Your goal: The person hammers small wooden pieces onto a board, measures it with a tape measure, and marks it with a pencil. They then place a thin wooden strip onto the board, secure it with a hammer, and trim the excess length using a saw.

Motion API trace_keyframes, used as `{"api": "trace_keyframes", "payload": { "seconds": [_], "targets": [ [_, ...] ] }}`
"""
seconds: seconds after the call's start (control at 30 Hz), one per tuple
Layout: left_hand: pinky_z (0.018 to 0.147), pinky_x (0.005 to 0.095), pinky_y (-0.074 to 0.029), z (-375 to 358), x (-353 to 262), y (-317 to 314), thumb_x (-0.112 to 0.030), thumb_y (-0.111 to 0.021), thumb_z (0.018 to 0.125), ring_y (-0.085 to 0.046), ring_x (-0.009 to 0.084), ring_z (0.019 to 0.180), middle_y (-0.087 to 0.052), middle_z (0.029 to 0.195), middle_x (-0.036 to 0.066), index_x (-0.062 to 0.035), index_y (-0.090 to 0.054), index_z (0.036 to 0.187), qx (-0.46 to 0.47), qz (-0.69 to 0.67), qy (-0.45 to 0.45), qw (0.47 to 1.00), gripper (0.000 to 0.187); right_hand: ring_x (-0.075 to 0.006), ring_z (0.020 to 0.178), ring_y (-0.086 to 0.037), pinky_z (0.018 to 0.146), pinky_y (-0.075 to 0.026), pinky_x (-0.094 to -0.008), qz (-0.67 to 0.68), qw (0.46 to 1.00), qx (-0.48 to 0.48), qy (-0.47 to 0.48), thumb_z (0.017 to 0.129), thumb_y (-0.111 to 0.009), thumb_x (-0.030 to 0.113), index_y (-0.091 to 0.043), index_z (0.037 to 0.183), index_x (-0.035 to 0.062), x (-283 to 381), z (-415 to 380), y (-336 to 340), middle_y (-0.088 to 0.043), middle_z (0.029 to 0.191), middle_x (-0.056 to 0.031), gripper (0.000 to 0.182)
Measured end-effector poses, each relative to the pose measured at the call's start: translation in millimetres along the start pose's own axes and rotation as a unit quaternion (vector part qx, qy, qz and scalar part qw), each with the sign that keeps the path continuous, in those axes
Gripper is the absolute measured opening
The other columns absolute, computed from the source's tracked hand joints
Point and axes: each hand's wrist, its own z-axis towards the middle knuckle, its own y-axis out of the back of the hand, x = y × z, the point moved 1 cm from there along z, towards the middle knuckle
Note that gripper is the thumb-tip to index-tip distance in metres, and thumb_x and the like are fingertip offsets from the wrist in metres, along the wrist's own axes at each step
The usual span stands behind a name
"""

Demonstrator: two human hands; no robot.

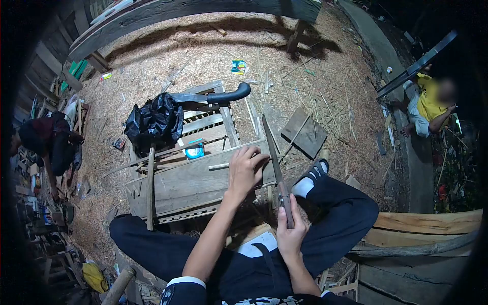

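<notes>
My left hand point(245, 170) rests on a small slatted wooden bench point(178, 185), its fingers curled over a thin wooden stick point(218, 166) that pokes out to the left. In my right hand point(292, 231) is a long-bladed knife point(274, 157), gripped by its handle. Its narrow dark blade points away from me, along the bench's right end and close by my left fingertips. Whether the blade touches the stick is hidden by my fingers.
On the bench lie a black plastic bag point(155, 119), a blue tape measure point(194, 149), a wooden stick point(151, 188) and a blade with a curved black handle point(230, 95). A square board point(304, 133) lies on the shavings-covered ground. People are at left and right.
</notes>
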Motion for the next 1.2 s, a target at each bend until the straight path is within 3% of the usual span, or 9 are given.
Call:
{"api": "trace_keyframes", "payload": {
  "seconds": [0.4, 0.47, 0.6, 0.9, 1.1, 1.2],
  "targets": [
    [0.085, 0.0432, -0.049, 1.1, -0.8, 0.2, -0.015, -0.082, 0.084, -0.064, 0.0286, 0.097, -0.068, 0.101, 0.005, -0.0131, -0.081, 0.098, -0.001, -0.002, 0.003, 1.000, 0.014, -0.0416, 0.104, -0.076, 0.082, -0.060, -0.0439, -0.010, 1.000, 0.005, 0.001, 0.101, -0.068, 0.010, -0.060, 0.145, -0.0044, 1.5, 4.6, -0.7, -0.074, 0.116, -0.0313, 0.047],
    [0.085, 0.0431, -0.049, 2.9, -1.4, 1.2, -0.015, -0.082, 0.084, -0.063, 0.0288, 0.097, -0.068, 0.101, 0.005, -0.0128, -0.081, 0.098, 0.005, -0.012, 0.012, 1.000, 0.015, -0.0405, 0.106, -0.077, 0.083, -0.060, -0.0438, 0.021, 0.998, 0.027, -0.051, 0.101, -0.067, 0.010, -0.060, 0.145, -0.0045, 4.9, 9.7, -2.3, -0.073, 0.119, -0.0317, 0.047],
    [0.086, 0.0430, -0.050, 3.0, 1.2, -1.0, -0.014, -0.082, 0.084, -0.063, 0.0292, 0.097, -0.068, 0.101, 0.005, -0.0126, -0.081, 0.099, -0.016, -0.015, -0.003, 1.000, 0.015, -0.0401, 0.105, -0.077, 0.084, -0.059, -0.0431, 0.011, 1.000, 0.007, -0.002, 0.102, -0.067, 0.011, -0.060, 0.146, -0.0036, -1.0, -3.3, 2.7, -0.073, 0.120, -0.0312, 0.047],
    [0.086, 0.0437, -0.051, 2.8, -0.9, 1.5, -0.009, -0.082, 0.079, -0.065, 0.0304, 0.101, -0.069, 0.101, 0.007, -0.0120, -0.082, 0.099, -0.004, -0.016, 0.009, 1.000, 0.020, -0.0378, 0.107, -0.077, 0.085, -0.060, -0.0423, 0.033, 0.996, 0.053, -0.056, 0.103, -0.065, 0.010, -0.059, 0.147, -0.0031, 8.1, 6.0, 3.2, -0.073, 0.123, -0.0301, 0.047],
    [0.086, 0.0437, -0.051, 0.8, -0.2, 1.0, -0.014, -0.082, 0.083, -0.065, 0.0294, 0.100, -0.069, 0.101, 0.006, -0.0143, -0.081, 0.100, 0.010, -0.005, 0.008, 1.000, 0.017, -0.0358, 0.105, -0.078, 0.084, -0.059, -0.0415, 0.025, 0.999, 0.018, -0.024, 0.102, -0.065, 0.010, -0.060, 0.147, -0.0019, -1.9, -0.4, -2.3, -0.074, 0.117, -0.0298, 0.046],
    [0.085, 0.0444, -0.051, 1.2, 0.3, 2.0, -0.014, -0.082, 0.082, -0.066, 0.0299, 0.100, -0.069, 0.100, 0.006, -0.0141, -0.081, 0.098, 0.003, -0.026, 0.022, 0.999, 0.016, -0.0356, 0.101, -0.079, 0.082, -0.060, -0.0405, 0.043, 0.997, 0.038, -0.055, 0.102, -0.066, 0.011, -0.061, 0.146, -0.0018, 1.2, 5.1, -1.5, -0.075, 0.115, -0.0291, 0.046]
  ]
}}
